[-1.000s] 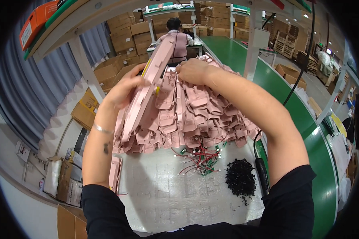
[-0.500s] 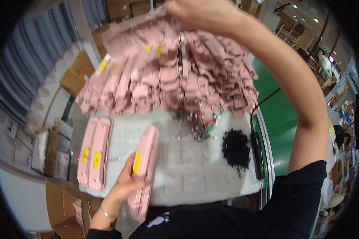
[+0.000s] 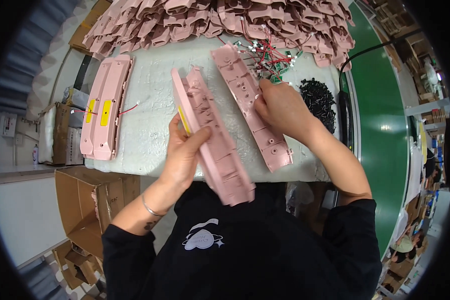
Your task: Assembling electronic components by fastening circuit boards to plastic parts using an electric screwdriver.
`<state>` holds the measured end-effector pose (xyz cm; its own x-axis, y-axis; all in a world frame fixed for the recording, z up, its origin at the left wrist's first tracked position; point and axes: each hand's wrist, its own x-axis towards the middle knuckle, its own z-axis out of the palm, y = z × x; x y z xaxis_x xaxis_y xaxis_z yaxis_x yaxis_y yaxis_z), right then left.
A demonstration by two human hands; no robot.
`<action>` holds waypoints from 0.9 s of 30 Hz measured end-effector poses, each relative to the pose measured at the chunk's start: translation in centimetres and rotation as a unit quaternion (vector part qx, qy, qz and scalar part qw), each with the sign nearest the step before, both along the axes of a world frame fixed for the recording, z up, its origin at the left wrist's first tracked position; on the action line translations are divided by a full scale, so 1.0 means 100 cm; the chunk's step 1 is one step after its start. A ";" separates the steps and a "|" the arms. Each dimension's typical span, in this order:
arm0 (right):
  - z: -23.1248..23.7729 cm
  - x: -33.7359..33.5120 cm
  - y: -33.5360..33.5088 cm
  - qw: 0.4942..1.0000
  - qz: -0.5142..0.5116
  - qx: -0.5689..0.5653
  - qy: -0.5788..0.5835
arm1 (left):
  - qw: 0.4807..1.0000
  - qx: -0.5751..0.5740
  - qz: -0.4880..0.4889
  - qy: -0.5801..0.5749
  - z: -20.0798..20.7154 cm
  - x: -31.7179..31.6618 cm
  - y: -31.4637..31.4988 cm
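The left hand (image 3: 186, 145), closed around a long pink housing (image 3: 219, 149) at the centre of the frame, holds it tilted, while the right hand (image 3: 285, 107), tightly curled, grips a pink shell (image 3: 251, 118) right of centre.

White tabletop (image 3: 152, 127) passable between paired pink housings (image 3: 113, 92) and left hand (image 3: 183, 150); shell heap (image 3: 187, 21) blocks far side, black parts pile (image 3: 318, 101) right.

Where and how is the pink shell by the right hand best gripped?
Probably by its long right edge near mid-length, coming from the right and slightly above. The shell is long and narrow, its ribbed inside faces up, and it slants with the near end to the right. The right hand is at that edge, though its fingertips are partly hidden.
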<state>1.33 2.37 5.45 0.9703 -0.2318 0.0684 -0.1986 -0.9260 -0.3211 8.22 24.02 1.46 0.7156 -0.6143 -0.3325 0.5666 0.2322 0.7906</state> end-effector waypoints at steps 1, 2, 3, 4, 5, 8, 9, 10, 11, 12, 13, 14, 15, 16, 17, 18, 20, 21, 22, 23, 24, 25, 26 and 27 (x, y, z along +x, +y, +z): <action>-0.010 -0.002 0.003 1.000 0.005 0.011 0.005 | 1.000 -0.001 -0.003 0.002 0.003 -0.006 -0.004; -0.014 -0.003 0.006 1.000 0.014 0.018 0.010 | 1.000 0.002 -0.005 0.000 0.004 -0.007 -0.003; -0.019 -0.005 0.009 1.000 0.024 0.008 0.007 | 1.000 -0.003 0.004 0.026 0.005 -0.008 -0.001; -0.022 -0.008 0.007 1.000 0.023 0.011 0.006 | 0.999 -0.007 0.013 0.051 0.005 -0.007 0.001; -0.025 -0.007 0.005 0.998 0.009 0.069 0.001 | 0.998 0.002 0.011 0.062 0.002 -0.002 0.009; -0.027 -0.014 0.010 0.993 -0.006 0.112 -0.036 | 0.995 -0.048 0.013 0.085 0.004 0.004 0.027; -0.026 -0.016 0.015 0.993 -0.010 0.093 -0.067 | 0.995 -0.059 0.028 0.078 0.005 0.003 0.030; -0.025 -0.015 0.021 0.993 -0.009 0.098 -0.066 | 0.995 -0.054 0.030 0.078 0.005 0.004 0.035; -0.023 -0.013 0.026 0.996 -0.005 0.083 -0.045 | 0.995 -0.037 0.032 0.084 0.005 0.004 0.037; -0.022 -0.012 0.029 0.998 -0.001 0.066 -0.024 | 0.995 -0.020 0.033 0.090 0.006 0.003 0.039; -0.023 -0.010 0.027 0.996 0.014 0.082 -0.026 | 0.995 -0.018 0.034 0.092 0.008 0.001 0.041; -0.023 -0.006 0.023 0.996 0.015 0.083 -0.024 | 0.993 -0.014 0.049 0.103 0.013 -0.004 0.041; -0.022 -0.001 0.016 0.995 0.036 0.086 -0.026 | 0.991 -0.011 0.063 0.115 0.015 -0.009 0.041; -0.023 0.005 0.009 0.994 0.056 0.089 -0.028 | 0.991 -0.010 0.063 0.117 0.014 -0.015 0.039; -0.026 0.011 0.004 0.995 0.056 0.080 -0.038 | 0.991 -0.005 0.071 0.112 0.012 -0.020 0.037; -0.026 0.015 0.003 0.995 0.055 0.079 -0.037 | 0.991 0.001 0.078 0.107 0.010 -0.024 0.034; -0.027 0.018 0.002 0.994 0.071 0.075 -0.046 | 0.991 0.001 0.083 0.106 0.003 -0.029 0.032; -0.028 0.018 0.003 0.993 0.071 0.078 -0.045 | 0.995 0.029 0.072 0.068 0.002 -0.030 0.033; -0.028 0.017 0.003 0.992 0.077 0.082 -0.057 | 0.996 0.057 0.061 0.029 0.002 -0.032 0.033; -0.029 0.016 0.003 0.991 0.084 0.085 -0.066 | 0.996 0.081 0.031 0.029 0.000 -0.032 0.037; -0.028 0.014 0.001 0.991 0.084 0.086 -0.065 | 0.996 0.082 0.031 0.030 -0.001 -0.029 0.047; -0.027 0.010 -0.001 0.990 0.081 0.091 -0.065 | 0.973 0.182 -0.061 -0.127 -0.004 -0.024 0.063; -0.028 0.008 -0.001 0.990 0.079 0.099 -0.063 | 0.908 0.276 -0.151 -0.275 -0.001 -0.020 0.071; -0.027 0.008 -0.001 0.990 0.079 0.102 -0.060 | 0.821 0.379 -0.182 -0.386 0.005 -0.018 0.075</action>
<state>2.08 2.26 2.73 0.9832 -0.0990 0.1536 -0.0055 -0.8561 -0.5167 6.43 31.54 2.00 0.7074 -0.6602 -0.2523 -0.2488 -0.5667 0.7854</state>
